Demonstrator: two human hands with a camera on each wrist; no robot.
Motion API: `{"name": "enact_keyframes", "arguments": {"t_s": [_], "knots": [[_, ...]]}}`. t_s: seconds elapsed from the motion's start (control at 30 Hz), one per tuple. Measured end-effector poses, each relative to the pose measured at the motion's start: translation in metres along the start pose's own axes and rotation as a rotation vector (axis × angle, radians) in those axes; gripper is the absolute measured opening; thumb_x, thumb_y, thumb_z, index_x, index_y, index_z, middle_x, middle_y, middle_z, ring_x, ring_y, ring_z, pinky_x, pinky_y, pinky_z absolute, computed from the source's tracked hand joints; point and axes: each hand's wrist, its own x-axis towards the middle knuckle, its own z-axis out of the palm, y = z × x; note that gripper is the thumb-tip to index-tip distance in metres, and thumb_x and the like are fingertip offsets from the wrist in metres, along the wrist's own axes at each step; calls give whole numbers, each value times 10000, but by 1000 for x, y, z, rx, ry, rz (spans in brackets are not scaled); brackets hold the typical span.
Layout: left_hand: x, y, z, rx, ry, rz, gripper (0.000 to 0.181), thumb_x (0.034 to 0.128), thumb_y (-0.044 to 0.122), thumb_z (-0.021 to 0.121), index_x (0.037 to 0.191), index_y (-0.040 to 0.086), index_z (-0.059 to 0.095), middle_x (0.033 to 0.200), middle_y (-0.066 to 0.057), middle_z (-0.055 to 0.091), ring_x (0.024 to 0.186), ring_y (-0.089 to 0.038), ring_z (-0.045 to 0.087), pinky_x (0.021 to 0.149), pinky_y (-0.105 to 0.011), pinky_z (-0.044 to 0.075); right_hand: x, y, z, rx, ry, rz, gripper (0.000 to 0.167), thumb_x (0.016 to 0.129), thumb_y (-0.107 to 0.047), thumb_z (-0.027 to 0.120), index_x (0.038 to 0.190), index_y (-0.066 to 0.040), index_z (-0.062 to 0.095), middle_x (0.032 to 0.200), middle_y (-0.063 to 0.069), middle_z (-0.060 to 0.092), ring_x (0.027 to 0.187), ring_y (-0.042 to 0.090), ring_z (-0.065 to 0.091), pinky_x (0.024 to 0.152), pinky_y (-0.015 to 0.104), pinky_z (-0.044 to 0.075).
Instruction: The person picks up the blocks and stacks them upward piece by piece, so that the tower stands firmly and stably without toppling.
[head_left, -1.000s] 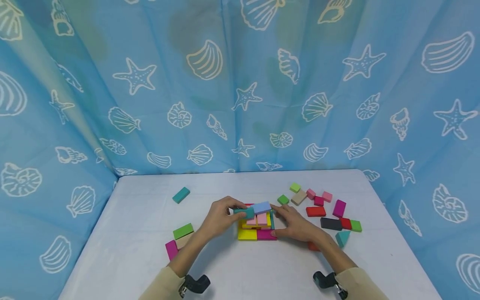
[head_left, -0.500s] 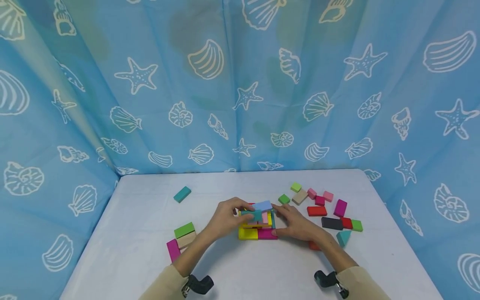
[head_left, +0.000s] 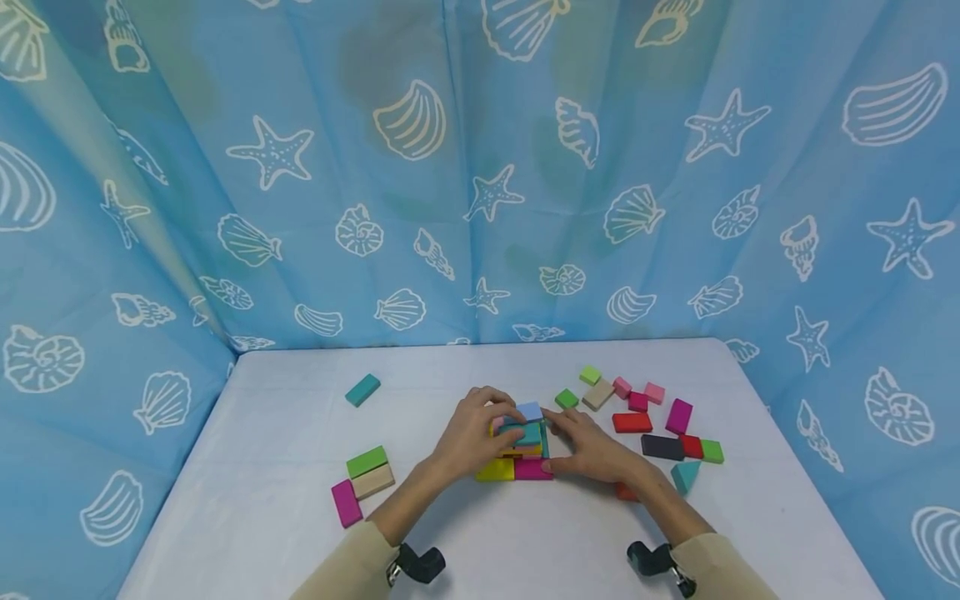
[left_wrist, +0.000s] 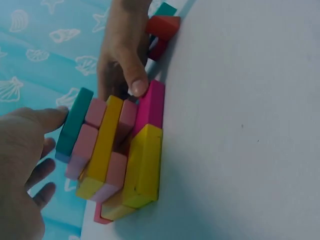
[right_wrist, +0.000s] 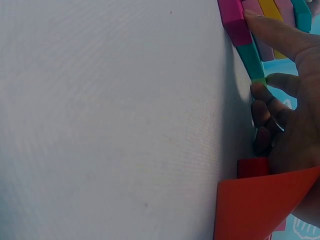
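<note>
A layered stack of coloured blocks stands mid-table. My left hand holds a teal block at the top front of the stack, thumb in front and fingers over it. Behind it a light blue block shows partly. Under the teal block lie pink blocks and a long yellow-orange block. The bottom front layer has a yellow block beside a magenta block. Against the stack's right side rests my right hand, its thumb touching the magenta block, its other fingers reaching toward the back.
Loose blocks lie to the right, among them a black block, a red block and a teal triangle. Left are a green block, a beige block, a magenta block and a far teal block.
My left hand has moved right with the teal block, from the stack's left top toward its right front, now before the light blue block. My right hand has stayed at the side.
</note>
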Motion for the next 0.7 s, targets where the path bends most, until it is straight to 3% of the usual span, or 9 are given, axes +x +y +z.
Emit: {"name": "enact_keyframes", "arguments": {"t_s": [0.1,0.23,0.43,0.7], "knots": [[1,-3,-1,-17,-59,-18,265,949,351,708,1179,227,755,1347,35,628,1287,-191,526,1084,-452,424,0,0,0,-8,2,-3,967,757,-478,836,1565,-230,366,1419,40,470,1353,266,399,1028,600,449],[2,-5,-4,-24,-98,-26,318,962,356,691,1250,226,729,1363,54,638,1304,-184,546,1093,-428,435,-1,0,-1,-2,1,-17,965,757,-462,841,1565,-231,366,1391,31,483,1331,256,413,1032,593,449],[1,-7,-9,-15,-82,-62,283,951,371,701,1198,244,755,1316,81,666,1276,-170,577,1065,-408,467,-1,-1,0,-3,-1,-27,953,768,-476,832,1569,-269,358,1368,12,500,1310,242,429,1048,599,432],[0,-11,-11,-42,-73,-61,241,944,356,712,1149,245,773,1276,100,687,1235,-146,607,1037,-381,490,0,-1,0,-6,0,-22,959,762,-491,827,1570,-272,358,1366,36,501,1307,268,430,1043,630,420]]}}
